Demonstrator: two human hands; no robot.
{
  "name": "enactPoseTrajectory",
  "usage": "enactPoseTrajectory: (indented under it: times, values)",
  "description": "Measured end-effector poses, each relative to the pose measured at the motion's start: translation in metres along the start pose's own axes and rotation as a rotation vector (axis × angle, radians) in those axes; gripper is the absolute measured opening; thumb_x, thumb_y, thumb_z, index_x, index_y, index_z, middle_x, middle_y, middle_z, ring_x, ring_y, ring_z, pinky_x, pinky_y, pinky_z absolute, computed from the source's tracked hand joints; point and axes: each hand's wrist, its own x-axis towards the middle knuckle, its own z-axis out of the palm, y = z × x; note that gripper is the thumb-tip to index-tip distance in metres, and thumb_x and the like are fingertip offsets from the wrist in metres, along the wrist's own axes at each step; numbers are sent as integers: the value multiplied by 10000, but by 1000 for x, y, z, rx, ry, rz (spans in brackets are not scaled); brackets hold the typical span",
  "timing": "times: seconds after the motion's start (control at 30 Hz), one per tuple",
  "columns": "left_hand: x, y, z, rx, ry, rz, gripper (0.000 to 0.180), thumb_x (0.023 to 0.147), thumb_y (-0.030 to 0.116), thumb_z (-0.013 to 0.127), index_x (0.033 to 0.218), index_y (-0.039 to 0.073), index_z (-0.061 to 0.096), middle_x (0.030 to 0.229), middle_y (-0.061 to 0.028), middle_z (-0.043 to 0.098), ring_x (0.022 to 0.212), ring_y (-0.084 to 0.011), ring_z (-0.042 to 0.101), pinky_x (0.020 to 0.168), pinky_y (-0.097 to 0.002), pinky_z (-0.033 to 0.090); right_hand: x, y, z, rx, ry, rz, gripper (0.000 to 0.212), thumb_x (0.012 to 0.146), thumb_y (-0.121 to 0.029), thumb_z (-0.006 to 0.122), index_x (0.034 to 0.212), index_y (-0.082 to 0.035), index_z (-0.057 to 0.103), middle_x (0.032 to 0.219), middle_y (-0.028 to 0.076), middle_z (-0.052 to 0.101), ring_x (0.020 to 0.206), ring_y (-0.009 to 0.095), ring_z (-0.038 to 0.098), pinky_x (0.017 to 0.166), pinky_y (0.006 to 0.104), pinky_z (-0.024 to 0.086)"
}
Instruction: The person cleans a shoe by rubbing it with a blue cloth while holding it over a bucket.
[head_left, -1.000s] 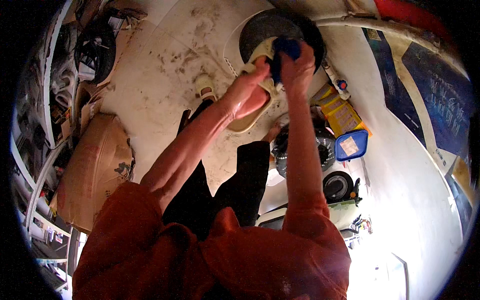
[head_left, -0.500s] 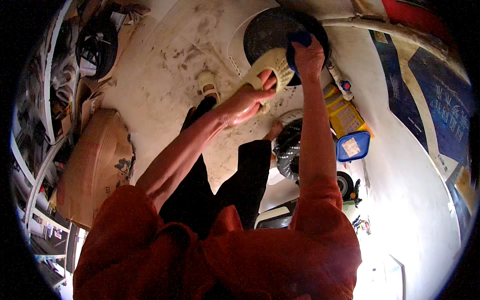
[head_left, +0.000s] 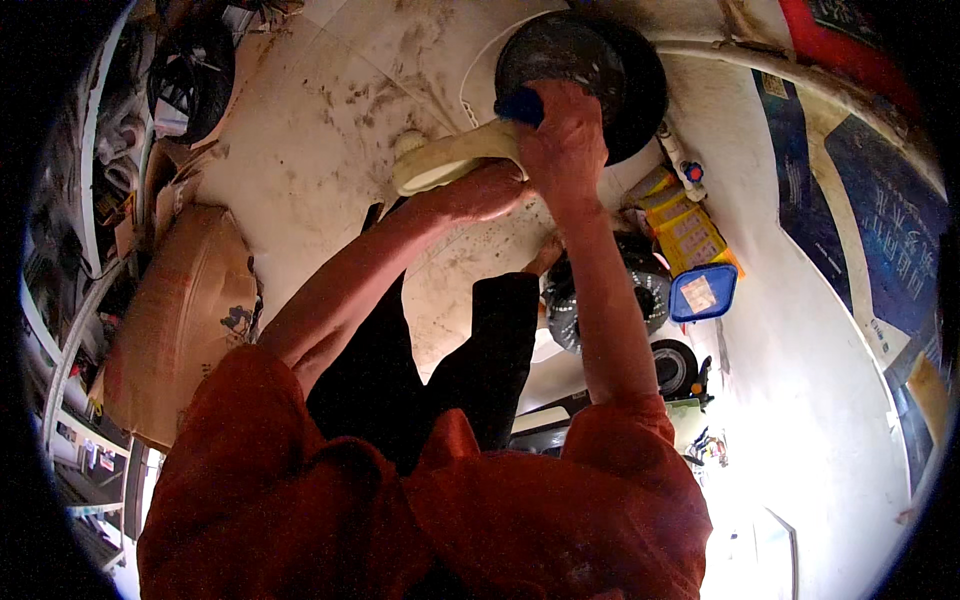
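Note:
My left hand [head_left: 488, 192] is closed round a cream slip-on shoe [head_left: 455, 165], which it holds with the opening turned toward me. My right hand [head_left: 562, 135] is closed on a dark blue cloth or brush [head_left: 522, 105], whose kind I cannot make out for sure. It presses close to one end of the shoe, and the two hands almost meet there. Just beyond them stands a round black basin [head_left: 628, 70] on the floor. A matching cream shoe [head_left: 408, 143] on my foot is mostly hidden behind the held one. My other foot [head_left: 545, 256] looks bare.
A cardboard box [head_left: 180, 325] stands at left, below a black wheel [head_left: 190, 80]. On the right are a yellow container [head_left: 690, 230], a blue-lidded tub [head_left: 703, 292], a pipe with a valve [head_left: 690, 172] and a black patterned object [head_left: 640, 285]. Dirt marks the pale floor [head_left: 330, 130].
The shoe has moved left and turned to lie more level, opening toward me. My right hand has come down and left, from over the basin to the shoe's end.

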Motion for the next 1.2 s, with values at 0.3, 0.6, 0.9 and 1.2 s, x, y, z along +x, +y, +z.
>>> enactPoseTrajectory:
  times: [0.3,0.6,0.9,1.2]
  values:
    - [-16,12,3,-237,144,-69,540,912,362,343,1347,69,218,1226,-166,415,1093,-241,432,965,-384,310,14,17,18,-76,-5,-19,437,647,-207,681,1047,-79,564,1013,151,575,918,341,558,780,402,468]
    - [-22,20,-12,-295,176,-4,567,900,375,368,1360,96,191,1315,-168,335,1198,-263,353,1038,-384,244,37,90,28,-203,-27,204,447,712,-236,619,1125,-94,524,1049,170,563,905,327,574,787,383,468]
    - [-7,21,-2,-61,228,32,498,908,311,394,1343,115,251,1267,-176,376,1127,-250,411,968,-357,327,36,74,19,-88,137,35,409,640,-170,664,1033,-107,571,988,143,580,901,331,567,785,379,470]
    - [-13,-7,4,278,100,-18,473,897,350,404,1278,76,347,1326,-116,308,1190,-226,337,1000,-379,294,20,10,39,58,142,-134,373,651,-195,656,990,-62,574,964,151,579,884,344,558,776,381,466]
